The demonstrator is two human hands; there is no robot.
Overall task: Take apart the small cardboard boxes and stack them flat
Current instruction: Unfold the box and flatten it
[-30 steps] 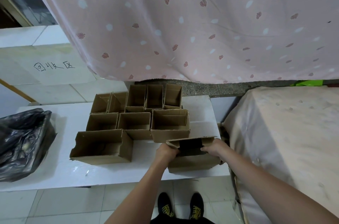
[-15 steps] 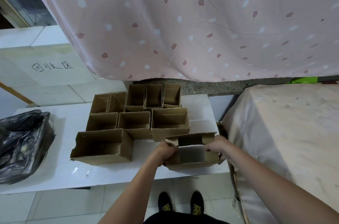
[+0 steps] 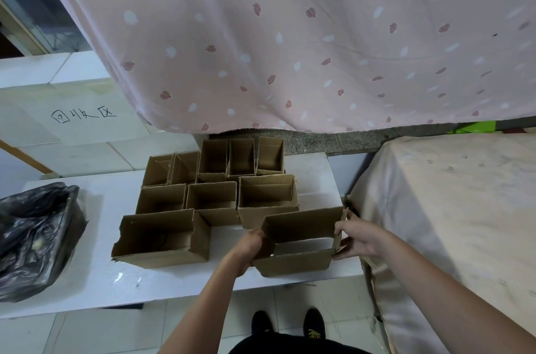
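I hold a small brown cardboard box [image 3: 295, 262] at the near right of the white table [image 3: 95, 281]. It is open top and bottom, and the white table shows through it. My left hand [image 3: 251, 243] grips its left end wall. My right hand [image 3: 355, 239] grips its right end wall. Several more open cardboard boxes [image 3: 214, 194] stand packed together behind it, with a bigger box [image 3: 158, 237] to the left.
A black plastic bag [image 3: 32, 237] lies at the table's left end. A cloth-covered surface [image 3: 449, 208] sits close on the right. A pink patterned curtain [image 3: 290, 34] hangs behind the table. My feet [image 3: 287, 324] stand on the tiled floor below.
The box's bottom has opened, so the table now shows through where it was dark inside. Both hands moved apart with its end walls, and the box has widened.
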